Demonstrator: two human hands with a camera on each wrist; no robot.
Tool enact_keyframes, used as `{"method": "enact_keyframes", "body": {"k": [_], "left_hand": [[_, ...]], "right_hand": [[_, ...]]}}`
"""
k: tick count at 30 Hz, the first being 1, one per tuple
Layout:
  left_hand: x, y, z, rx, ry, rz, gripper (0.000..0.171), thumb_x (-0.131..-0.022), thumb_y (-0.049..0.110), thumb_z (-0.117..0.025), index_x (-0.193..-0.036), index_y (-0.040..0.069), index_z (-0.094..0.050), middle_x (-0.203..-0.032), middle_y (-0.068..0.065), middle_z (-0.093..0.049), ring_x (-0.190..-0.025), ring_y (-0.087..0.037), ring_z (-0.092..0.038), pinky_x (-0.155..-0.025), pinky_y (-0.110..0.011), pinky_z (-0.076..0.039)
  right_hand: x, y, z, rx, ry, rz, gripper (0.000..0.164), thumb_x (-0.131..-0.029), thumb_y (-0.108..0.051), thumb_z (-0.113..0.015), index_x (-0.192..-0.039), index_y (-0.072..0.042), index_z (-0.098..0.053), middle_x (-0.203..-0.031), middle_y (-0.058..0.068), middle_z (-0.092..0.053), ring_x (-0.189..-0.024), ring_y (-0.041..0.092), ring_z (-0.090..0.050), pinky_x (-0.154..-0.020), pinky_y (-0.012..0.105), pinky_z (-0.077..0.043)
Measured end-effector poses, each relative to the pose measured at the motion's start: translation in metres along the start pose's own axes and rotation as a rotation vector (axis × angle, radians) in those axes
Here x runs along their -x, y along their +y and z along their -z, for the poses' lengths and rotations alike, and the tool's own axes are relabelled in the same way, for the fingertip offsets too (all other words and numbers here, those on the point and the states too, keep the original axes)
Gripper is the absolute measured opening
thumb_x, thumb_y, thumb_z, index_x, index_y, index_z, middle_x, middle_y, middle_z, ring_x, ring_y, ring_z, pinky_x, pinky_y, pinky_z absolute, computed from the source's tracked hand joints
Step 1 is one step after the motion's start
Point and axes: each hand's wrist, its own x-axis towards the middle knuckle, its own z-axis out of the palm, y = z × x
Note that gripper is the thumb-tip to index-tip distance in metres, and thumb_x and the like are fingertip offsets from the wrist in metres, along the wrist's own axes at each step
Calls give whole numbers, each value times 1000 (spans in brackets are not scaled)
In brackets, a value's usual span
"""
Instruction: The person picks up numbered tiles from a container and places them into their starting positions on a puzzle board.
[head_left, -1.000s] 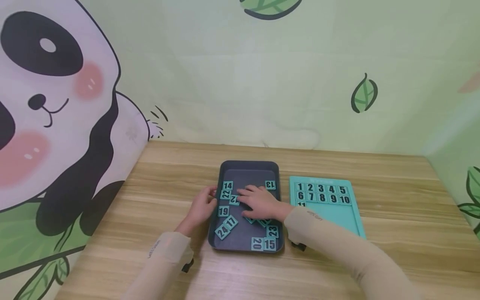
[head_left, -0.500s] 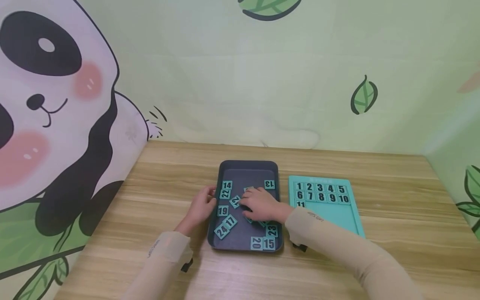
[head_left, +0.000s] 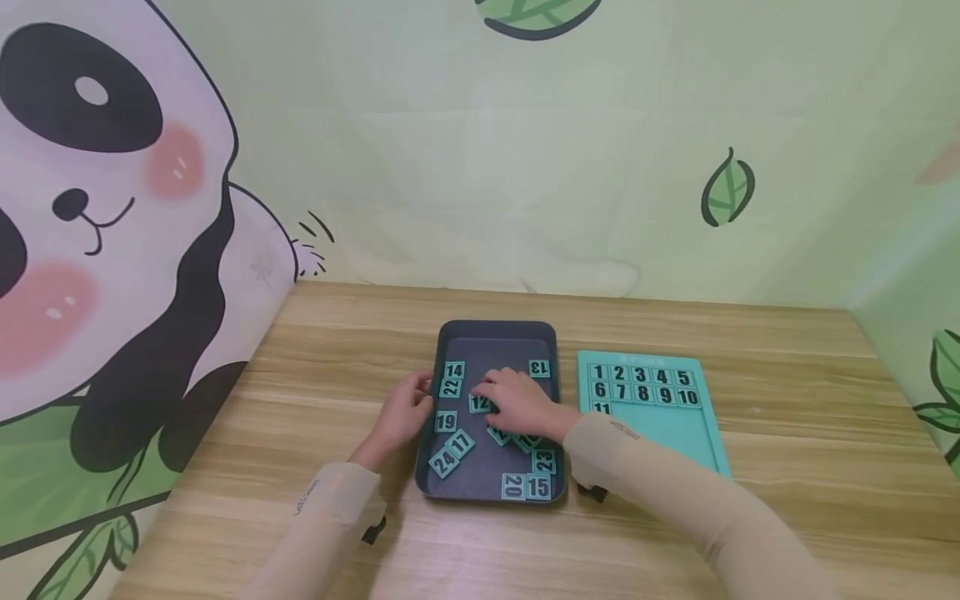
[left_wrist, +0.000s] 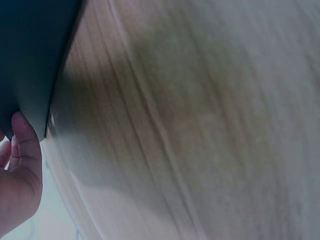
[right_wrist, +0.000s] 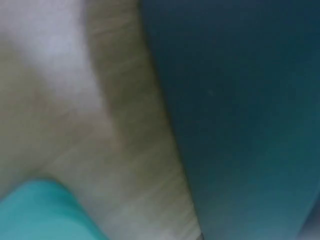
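Observation:
Number tiles lie scattered in a dark tray (head_left: 495,331) in the head view. My right hand (head_left: 525,404) reaches into it from the right, pinching the tile marked 12 (head_left: 478,404) between thumb and fingers. This tile reads upright, and its right part is hidden by the hand. On the tray's left side, my left hand (head_left: 402,417) rests with relaxed fingers against the outer wall. The left wrist view has a fingertip (left_wrist: 21,122) touching that wall. Tiles 14 (head_left: 454,370), 22 (head_left: 450,388) and 19 (head_left: 446,422) lie left of the right hand.
To the tray's right is a turquoise board (head_left: 660,433) with tiles 1 to 11 in order, partly covered by the right sleeve (head_left: 660,467). Tiles 15 (head_left: 537,487), 20 (head_left: 513,487) and 23 (head_left: 543,461) sit near the tray's front right corner. A wall stands behind the wooden table (head_left: 360,333).
Tile 12 has turned from upside down, through a slant, to upright under my right hand, which has shifted slightly. My left hand stays in place.

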Motion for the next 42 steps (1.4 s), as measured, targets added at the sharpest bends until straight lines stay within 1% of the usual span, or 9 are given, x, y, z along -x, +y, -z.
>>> {"method": "enact_keyframes", "body": {"k": [4, 12, 16, 21, 28, 33, 36, 39, 42], "left_hand": [[0, 1, -1, 9, -1, -7, 41, -87, 5, -44, -128, 5, -41, -112, -13, -51, -98, -24, -55, -79, -34, -50], [0, 1, -4, 22, 1, -1, 41, -87, 6, -45, -128, 6, -41, -112, -12, -51, -97, -24, -55, -80, -34, -49], [0, 2, -5, 23, 3, 4, 41, -87, 6, -45, -128, 6, -41, -112, -12, -51, -97, -23, -55, -80, -33, -49], [-1, 1, -6, 22, 3, 1, 41, -87, 6, -44, -128, 6, -41, -111, -12, -51, -95, -23, -55, -77, -32, -50], [0, 2, -5, 14, 8, -15, 41, -87, 5, -45, -127, 4, -41, -111, -13, -51, -93, -23, -55, -76, -32, -49], [2, 4, -3, 8, 10, -18, 41, -87, 6, -44, -128, 4, -41, -111, -14, -51, -95, -24, -54, -78, -34, -49], [2, 4, -2, 7, 7, -14, 41, -87, 6, -44, -128, 4, -40, -112, -14, -51, -96, -24, -54, -79, -34, -49], [1, 3, -2, 4, 10, -8, 41, -87, 6, -44, -128, 5, -40, -112, -13, -51, -97, -24, -55, -80, -35, -49], [1, 2, -2, -1, 19, -18, 41, -86, 5, -44, -127, 4, -41, -111, -14, -51, -96, -25, -55, -79, -35, -49]], "right_hand": [[-3, 0, -4, 12, -14, -42, 41, -79, -28, -62, -117, -16, -57, -115, 6, -54, -102, 21, -48, -85, 37, -43], [-5, 0, -11, 83, 24, -73, 35, -80, -28, -60, -113, -17, -60, -107, 2, -58, -90, 17, -47, -76, 33, -42], [-3, -1, -11, 93, 44, -80, 36, -80, -28, -60, -114, -16, -59, -108, 3, -58, -92, 18, -48, -79, 36, -42], [3, -1, -8, 69, 64, -90, 41, -79, -27, -61, -116, -13, -57, -109, 5, -57, -96, 20, -48, -82, 36, -42], [21, 1, 5, -29, 76, -56, 40, -73, -27, -65, -110, -12, -60, -106, 4, -55, -94, 18, -46, -82, 33, -41], [42, 9, 19, -69, 113, -25, 35, -71, -23, -66, -104, -11, -61, -95, 1, -54, -88, 16, -44, -77, 30, -40], [54, 18, 28, -91, 128, -44, 33, -71, -21, -66, -103, -12, -61, -93, 0, -53, -86, 15, -43, -73, 29, -39], [65, 29, 35, -115, 141, -91, 32, -72, -20, -64, -103, -13, -62, -95, 0, -54, -88, 14, -45, -72, 28, -41], [74, 42, 39, -146, 159, -134, 32, -72, -19, -64, -103, -13, -62, -98, 0, -56, -90, 15, -47, -73, 30, -44]]}}
